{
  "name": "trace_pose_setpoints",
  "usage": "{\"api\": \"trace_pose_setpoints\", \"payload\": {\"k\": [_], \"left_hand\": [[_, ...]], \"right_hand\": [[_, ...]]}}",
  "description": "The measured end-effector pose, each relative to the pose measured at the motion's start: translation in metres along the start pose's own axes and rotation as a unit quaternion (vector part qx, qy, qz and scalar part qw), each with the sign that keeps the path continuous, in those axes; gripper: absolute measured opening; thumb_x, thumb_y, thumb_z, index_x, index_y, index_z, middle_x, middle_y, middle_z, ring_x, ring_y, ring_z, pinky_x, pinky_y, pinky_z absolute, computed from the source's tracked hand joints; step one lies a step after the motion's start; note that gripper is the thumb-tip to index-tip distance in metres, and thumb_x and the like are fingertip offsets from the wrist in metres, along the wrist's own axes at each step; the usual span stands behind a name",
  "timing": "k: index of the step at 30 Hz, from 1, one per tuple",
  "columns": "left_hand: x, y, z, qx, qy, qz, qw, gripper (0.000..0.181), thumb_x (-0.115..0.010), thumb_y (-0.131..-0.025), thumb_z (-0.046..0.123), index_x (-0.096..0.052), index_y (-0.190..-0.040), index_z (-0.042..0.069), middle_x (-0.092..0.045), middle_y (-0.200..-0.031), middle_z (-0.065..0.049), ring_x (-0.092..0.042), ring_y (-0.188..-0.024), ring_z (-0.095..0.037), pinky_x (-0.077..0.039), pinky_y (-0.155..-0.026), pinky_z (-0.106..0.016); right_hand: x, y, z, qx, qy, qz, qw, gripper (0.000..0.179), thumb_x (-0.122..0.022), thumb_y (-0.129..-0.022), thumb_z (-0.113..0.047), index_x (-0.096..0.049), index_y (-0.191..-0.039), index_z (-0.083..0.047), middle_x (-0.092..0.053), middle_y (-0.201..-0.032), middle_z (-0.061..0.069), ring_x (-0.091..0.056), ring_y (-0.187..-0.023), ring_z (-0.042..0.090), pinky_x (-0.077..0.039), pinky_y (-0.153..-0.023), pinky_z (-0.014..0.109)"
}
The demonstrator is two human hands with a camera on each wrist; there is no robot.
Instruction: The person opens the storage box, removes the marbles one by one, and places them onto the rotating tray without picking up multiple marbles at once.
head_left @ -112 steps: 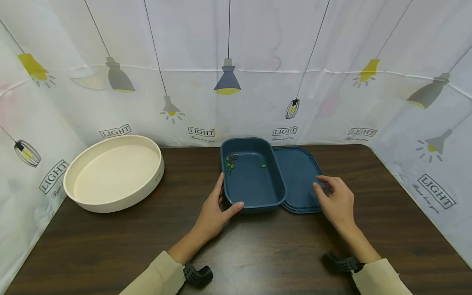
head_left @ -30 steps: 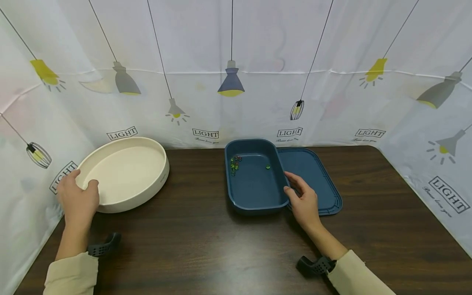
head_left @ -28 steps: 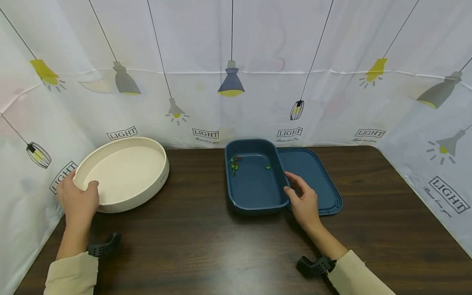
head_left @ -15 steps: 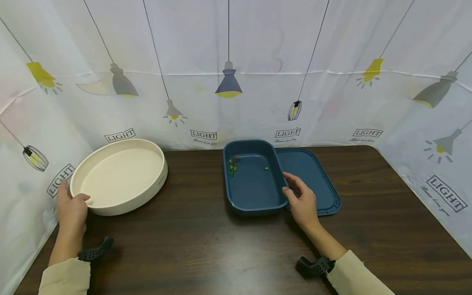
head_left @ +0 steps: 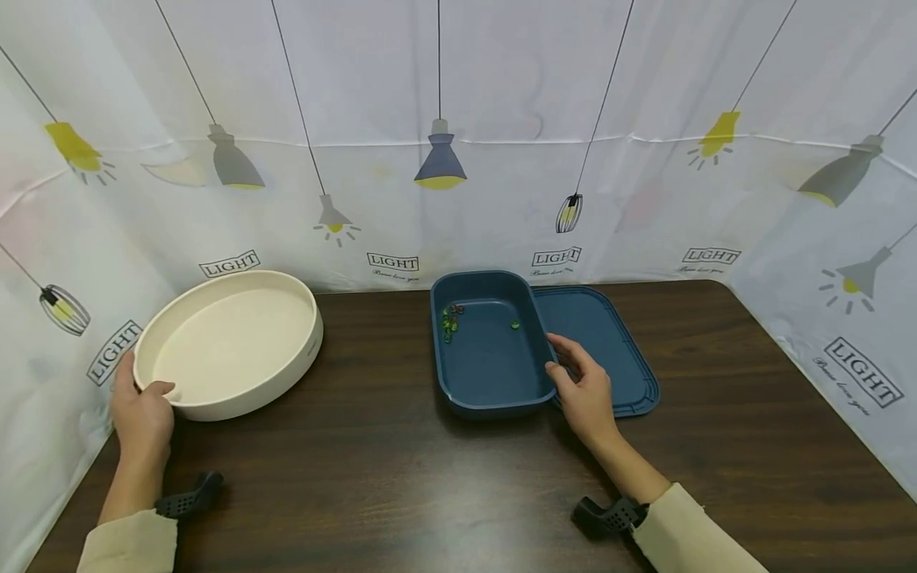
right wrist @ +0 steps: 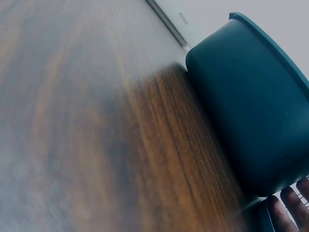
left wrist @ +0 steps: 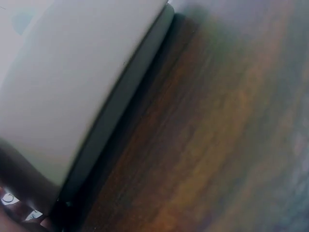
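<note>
At the left, my left hand holds the near left side of a round cream tray, thumb over the rim and fingers along the outside. The left wrist view shows the tray's pale outer wall close up. My right hand grips the right wall of a rectangular dark blue food container, thumb at the rim. Fingertips show against the container's lower side in the right wrist view. Inside the container lie several small green and reddish beads, one green bead apart from the others.
A flat blue lid lies right of the container, partly beneath its edge. Everything stands on a dark wooden table. Behind it hangs a white curtain printed with lamps.
My left hand has gone from the container to the cream tray, then slid lower along its rim. My right hand has moved left from the lid to the container's wall.
</note>
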State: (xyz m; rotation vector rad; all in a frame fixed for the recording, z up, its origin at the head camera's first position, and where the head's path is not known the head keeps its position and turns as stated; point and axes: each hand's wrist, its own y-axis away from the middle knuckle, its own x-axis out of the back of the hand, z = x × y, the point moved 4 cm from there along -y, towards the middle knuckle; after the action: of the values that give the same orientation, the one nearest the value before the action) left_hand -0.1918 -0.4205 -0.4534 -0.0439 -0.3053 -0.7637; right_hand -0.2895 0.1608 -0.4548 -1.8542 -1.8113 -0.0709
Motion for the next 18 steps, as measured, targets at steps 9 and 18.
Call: {"api": "trace_pose_setpoints", "payload": {"k": [9, 18], "left_hand": [[-0.005, 0.013, 0.001, -0.009, -0.013, -0.001, 0.9999, 0.076, -0.035, -0.098, 0.0, -0.006, -0.164, 0.023, 0.0, -0.171, 0.007, -0.003, -0.156, -0.007, -0.009, -0.128, -0.023], [-0.016, 0.031, 0.002, -0.018, -0.025, -0.016, 0.9994, 0.078, -0.037, -0.095, -0.002, -0.01, -0.164, 0.022, -0.005, -0.172, 0.004, -0.006, -0.157, -0.011, -0.009, -0.129, -0.029]], "right_hand": [[0.001, 0.001, -0.001, -0.001, 0.003, 0.003, 1.0, 0.04, -0.059, -0.101, -0.012, -0.06, -0.14, -0.018, -0.061, -0.144, 0.007, -0.058, -0.132, 0.023, -0.044, -0.092, 0.005], [0.001, 0.0, -0.002, 0.003, 0.006, 0.005, 1.0, 0.04, -0.059, -0.101, -0.012, -0.06, -0.14, -0.019, -0.062, -0.142, 0.008, -0.06, -0.13, 0.022, -0.044, -0.09, 0.005]]}}
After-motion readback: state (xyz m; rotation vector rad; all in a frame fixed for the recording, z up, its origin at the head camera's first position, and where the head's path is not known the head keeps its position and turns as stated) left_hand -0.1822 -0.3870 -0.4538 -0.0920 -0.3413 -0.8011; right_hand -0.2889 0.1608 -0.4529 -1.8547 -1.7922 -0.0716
